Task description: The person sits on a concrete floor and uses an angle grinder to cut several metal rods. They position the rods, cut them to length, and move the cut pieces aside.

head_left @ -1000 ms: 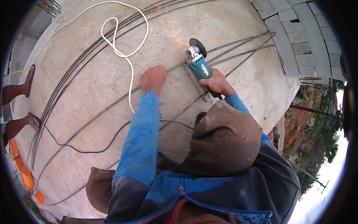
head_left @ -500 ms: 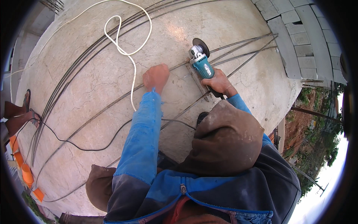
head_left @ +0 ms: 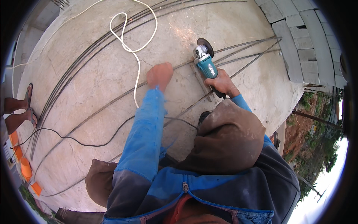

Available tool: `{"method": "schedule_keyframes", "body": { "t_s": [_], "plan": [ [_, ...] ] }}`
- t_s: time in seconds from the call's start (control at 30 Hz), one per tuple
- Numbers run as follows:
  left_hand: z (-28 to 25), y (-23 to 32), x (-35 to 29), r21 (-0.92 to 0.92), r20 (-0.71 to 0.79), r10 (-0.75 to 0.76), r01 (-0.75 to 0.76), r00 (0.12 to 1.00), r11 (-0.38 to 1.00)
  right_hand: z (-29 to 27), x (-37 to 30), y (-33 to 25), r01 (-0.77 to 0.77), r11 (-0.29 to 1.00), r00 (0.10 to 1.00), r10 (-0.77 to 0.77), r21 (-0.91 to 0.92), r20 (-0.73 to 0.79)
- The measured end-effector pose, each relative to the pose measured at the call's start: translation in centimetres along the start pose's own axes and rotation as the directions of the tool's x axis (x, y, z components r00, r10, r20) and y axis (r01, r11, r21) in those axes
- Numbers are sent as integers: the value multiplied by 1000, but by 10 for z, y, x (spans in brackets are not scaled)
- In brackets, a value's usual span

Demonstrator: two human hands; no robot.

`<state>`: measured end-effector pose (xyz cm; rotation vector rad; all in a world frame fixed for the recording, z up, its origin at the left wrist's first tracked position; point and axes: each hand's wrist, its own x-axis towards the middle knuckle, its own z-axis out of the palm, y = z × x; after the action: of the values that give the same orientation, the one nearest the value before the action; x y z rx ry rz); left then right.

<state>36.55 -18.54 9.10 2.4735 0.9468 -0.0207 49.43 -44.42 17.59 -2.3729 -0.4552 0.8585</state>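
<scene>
Teal angle grinder (head_left: 207,67), white cord (head_left: 137,63), black cable (head_left: 93,142), blue sleeves (head_left: 147,134), pale concrete slab (head_left: 93,86).

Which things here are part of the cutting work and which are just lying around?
In use:
- teal angle grinder, gripped by the right hand
- steel rod, pressed down by the left hand
- black power cord

Lying about:
- white rope
- bundle of long rods
- grey blocks
- orange pieces
- another person's sandalled feet

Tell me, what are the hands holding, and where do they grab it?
The right hand wraps the rear handle of the teal angle grinder. The left hand presses down on a thin grey steel rod; its grip cannot be told.
</scene>
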Motion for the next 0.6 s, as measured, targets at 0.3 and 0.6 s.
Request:
{"method": "schedule_keyframes", "body": {
  "t_s": [0.3, 0.6],
  "plan": [
    [-4, 1, -1, 1, 19, 3, -3, 1000, 1000, 0, 2, -1, -30, 998, 999, 31, -48, 24],
    [-5, 0, 0, 1, 39, -3, 3, 999, 1000, 2, 5, 5, -13, 999, 1000, 14, -42, 4]
  ]
}}
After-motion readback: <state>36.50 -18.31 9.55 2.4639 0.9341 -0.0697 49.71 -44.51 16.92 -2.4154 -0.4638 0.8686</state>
